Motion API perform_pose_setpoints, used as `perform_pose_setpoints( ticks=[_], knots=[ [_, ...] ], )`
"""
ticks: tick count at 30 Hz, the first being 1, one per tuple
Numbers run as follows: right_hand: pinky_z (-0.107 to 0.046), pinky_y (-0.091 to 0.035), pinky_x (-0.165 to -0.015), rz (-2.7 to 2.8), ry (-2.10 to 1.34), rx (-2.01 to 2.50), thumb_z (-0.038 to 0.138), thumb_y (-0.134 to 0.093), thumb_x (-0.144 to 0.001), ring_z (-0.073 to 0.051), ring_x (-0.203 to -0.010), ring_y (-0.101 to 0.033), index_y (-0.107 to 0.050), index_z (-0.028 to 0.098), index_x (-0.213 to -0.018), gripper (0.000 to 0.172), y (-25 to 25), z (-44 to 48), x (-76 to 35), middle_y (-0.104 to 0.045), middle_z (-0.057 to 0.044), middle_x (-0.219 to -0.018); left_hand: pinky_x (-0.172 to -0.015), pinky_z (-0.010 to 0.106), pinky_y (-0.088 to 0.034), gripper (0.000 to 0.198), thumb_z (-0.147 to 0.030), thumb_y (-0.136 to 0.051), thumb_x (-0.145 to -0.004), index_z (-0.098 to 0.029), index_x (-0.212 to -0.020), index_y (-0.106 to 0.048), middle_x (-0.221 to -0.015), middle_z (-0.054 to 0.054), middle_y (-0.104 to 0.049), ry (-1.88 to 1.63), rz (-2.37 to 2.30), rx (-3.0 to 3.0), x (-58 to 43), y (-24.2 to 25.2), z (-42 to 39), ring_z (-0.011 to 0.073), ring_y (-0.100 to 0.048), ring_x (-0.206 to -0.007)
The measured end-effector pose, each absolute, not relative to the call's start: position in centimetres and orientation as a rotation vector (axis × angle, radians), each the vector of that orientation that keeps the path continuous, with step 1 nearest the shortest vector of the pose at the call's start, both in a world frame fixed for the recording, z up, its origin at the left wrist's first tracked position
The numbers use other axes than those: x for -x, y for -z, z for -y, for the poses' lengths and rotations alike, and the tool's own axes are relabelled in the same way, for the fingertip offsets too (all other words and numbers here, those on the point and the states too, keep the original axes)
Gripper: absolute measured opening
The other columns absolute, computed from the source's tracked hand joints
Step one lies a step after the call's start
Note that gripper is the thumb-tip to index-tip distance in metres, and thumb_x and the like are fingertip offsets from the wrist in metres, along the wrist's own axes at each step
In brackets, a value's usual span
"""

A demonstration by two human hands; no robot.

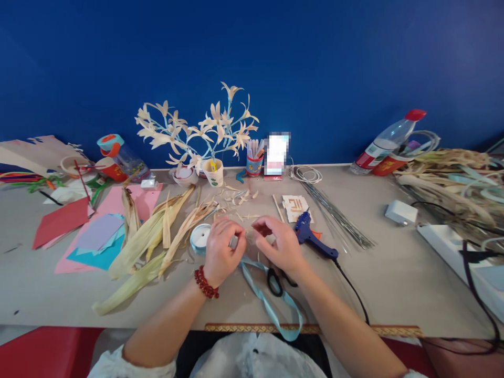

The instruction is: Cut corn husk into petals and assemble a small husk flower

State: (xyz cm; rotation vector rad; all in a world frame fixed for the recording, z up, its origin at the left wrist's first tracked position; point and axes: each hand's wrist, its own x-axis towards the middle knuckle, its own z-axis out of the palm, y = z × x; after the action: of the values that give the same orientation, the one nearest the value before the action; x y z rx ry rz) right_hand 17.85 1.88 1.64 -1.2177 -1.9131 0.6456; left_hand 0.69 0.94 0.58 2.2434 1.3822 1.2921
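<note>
My left hand (221,251), with a red bead bracelet on the wrist, is closed in a pinch at the table's middle. My right hand (277,242) is also pinched, its fingertips meeting the left hand's. Between them they hold a small pale piece with the end of a light blue ribbon (271,304), which trails down over the table's front edge. A ribbon spool (200,236) lies just left of my left hand. Black-handled scissors (275,281) lie under my right wrist. A blue glue gun (311,236) rests right of my right hand.
Dried corn husks (149,241) and coloured paper sheets (98,236) lie at the left. A husk-flower branch in a cup (212,173) stands at the back. Thin wires (338,215), a white adapter (400,212), a bottle (388,142) and a husk pile (452,178) are at the right.
</note>
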Motion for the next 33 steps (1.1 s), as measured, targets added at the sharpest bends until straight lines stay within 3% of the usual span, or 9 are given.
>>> perform_pose_setpoints(
  ticks=[4,11,17,20,27,33],
  knots=[
    [-0.023,-0.045,-0.061,1.940,-0.683,1.206,0.018,-0.056,-0.082,-0.015,-0.068,-0.060,-0.057,0.020,-0.081,0.003,-1.5,-1.4,-16.9,-0.063,-0.001,-0.074,-0.097,0.043,-0.044,0.010,-0.015,-0.051,-0.085,-0.021,-0.078,-0.055,-0.075,0.002,-0.063,-1.275,-1.361,-2.265,-1.0,-0.7,-0.7,0.0183,-0.059,-0.076],
    [-0.024,-0.043,-0.059,1.862,-0.518,1.315,0.014,-0.057,-0.078,-0.015,-0.062,-0.058,-0.056,0.021,-0.074,0.008,-0.8,-2.4,-18.3,-0.062,0.001,-0.067,-0.096,0.042,-0.045,0.010,-0.015,-0.052,-0.084,-0.022,-0.076,-0.053,-0.072,0.001,-0.062,-1.307,-1.400,-2.268,-0.8,-0.7,-0.8,0.0181,-0.058,-0.074],
    [-0.022,-0.044,-0.058,1.929,-0.646,1.230,0.018,-0.058,-0.081,-0.015,-0.070,-0.062,-0.058,0.020,-0.089,0.008,-1.6,-1.8,-17.5,-0.065,-0.001,-0.078,-0.097,0.042,-0.044,0.010,-0.014,-0.051,-0.084,-0.021,-0.077,-0.054,-0.073,0.002,-0.062,-1.282,-1.389,-2.281,-0.9,-0.8,-0.7,0.0180,-0.059,-0.075],
    [-0.022,-0.043,-0.058,1.977,-0.604,1.226,0.018,-0.057,-0.082,-0.015,-0.067,-0.059,-0.058,0.021,-0.081,0.003,-1.4,-1.5,-16.8,-0.062,0.000,-0.072,-0.098,0.042,-0.044,0.011,-0.014,-0.051,-0.084,-0.021,-0.077,-0.054,-0.073,0.001,-0.063,-1.271,-1.385,-2.293,-1.0,-0.8,-0.7,0.0181,-0.059,-0.075],
    [-0.024,-0.041,-0.060,1.891,-0.402,1.306,0.013,-0.054,-0.080,-0.016,-0.064,-0.057,-0.058,0.021,-0.076,0.010,-1.1,-2.4,-18.5,-0.061,0.000,-0.069,-0.096,0.042,-0.045,0.011,-0.014,-0.052,-0.083,-0.022,-0.075,-0.053,-0.071,0.001,-0.061,-1.302,-1.402,-2.294,-1.0,-0.7,-0.8,0.0179,-0.058,-0.074],
    [-0.026,-0.044,-0.068,2.031,-0.507,1.139,0.019,-0.056,-0.083,-0.018,-0.076,-0.061,-0.059,0.021,-0.088,0.006,-1.7,-2.0,-17.8,-0.066,-0.003,-0.082,-0.096,0.042,-0.044,0.011,-0.014,-0.052,-0.083,-0.022,-0.076,-0.054,-0.072,0.001,-0.062,-1.270,-1.387,-2.307,-1.1,-0.8,-0.7,0.0179,-0.058,-0.074]
  ],
)
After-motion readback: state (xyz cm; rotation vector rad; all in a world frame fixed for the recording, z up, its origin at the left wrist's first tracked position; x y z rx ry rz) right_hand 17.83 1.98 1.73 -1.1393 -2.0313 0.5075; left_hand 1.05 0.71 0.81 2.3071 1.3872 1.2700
